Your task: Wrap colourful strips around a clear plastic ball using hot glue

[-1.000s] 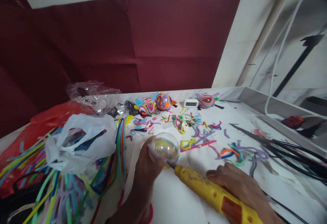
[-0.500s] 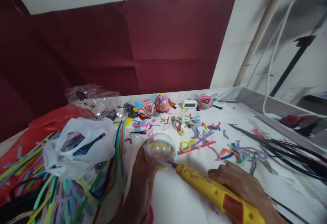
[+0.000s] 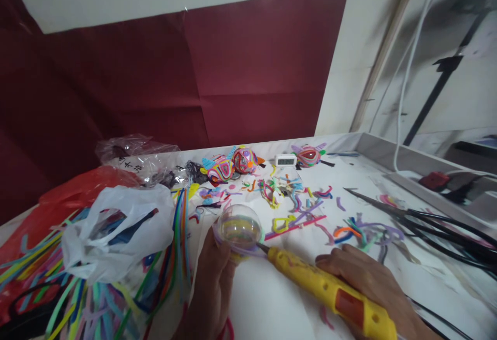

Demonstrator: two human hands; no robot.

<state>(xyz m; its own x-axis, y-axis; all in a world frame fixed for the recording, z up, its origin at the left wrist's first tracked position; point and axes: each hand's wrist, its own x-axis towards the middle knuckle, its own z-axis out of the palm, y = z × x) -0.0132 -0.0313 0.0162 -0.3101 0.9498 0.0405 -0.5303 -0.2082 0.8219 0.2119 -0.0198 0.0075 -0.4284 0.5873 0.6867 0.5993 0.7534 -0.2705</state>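
Note:
My left hand (image 3: 214,270) is closed round the lower left side of a clear plastic ball (image 3: 239,226). Purple and yellow pipe cleaner is wound about the ball's lower part, and its dome is bare. In my right hand (image 3: 359,275) lies a yellow hot glue gun (image 3: 310,280), tilted with its narrow metal nozzle pointing left. The nozzle tip is at the ball's lower right edge, by the purple strand; whether it touches is too small to tell. My right thumb and part of the fingers are hidden behind the tool.
Pipe cleaners (image 3: 93,304) and a white plastic bag (image 3: 116,236) lie at left. Decorated balls (image 3: 219,168) and a small digital clock (image 3: 285,160) stand at the back. Scissors (image 3: 419,221) lie at right, with pipe cleaner scraps (image 3: 365,234) beside them. A raised rim (image 3: 411,174) edges the table.
The view has shifted slightly. My left hand has moved the ball a little to the left and turned it slightly, so the glue gun's nozzle shows more clearly at its edge.

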